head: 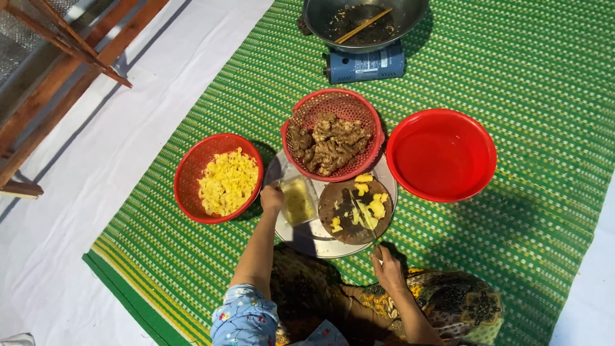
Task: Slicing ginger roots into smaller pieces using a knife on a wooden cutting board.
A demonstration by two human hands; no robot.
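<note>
Clearances around our work tray

Ahead of our left hand (271,197) and right hand (386,269), the metal tray (314,238) is crowded: round chopping board (355,210), mesh basket of ginger roots (333,136). The basket of yellow pieces (219,178) blocks the left, the red bowl (441,154) the right. Open mat (544,83) lies beyond them on both sides.

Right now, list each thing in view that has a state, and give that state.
Wok: on the blue stove, dark bits and a stick inside.
Mesh basket: full of brown ginger.
Left basket: holds yellow pieces.
Red basin: nothing visible inside.
Board: yellow slices on it.
Left hand: at the tray's edge.
Right hand: holding a knife.
</note>
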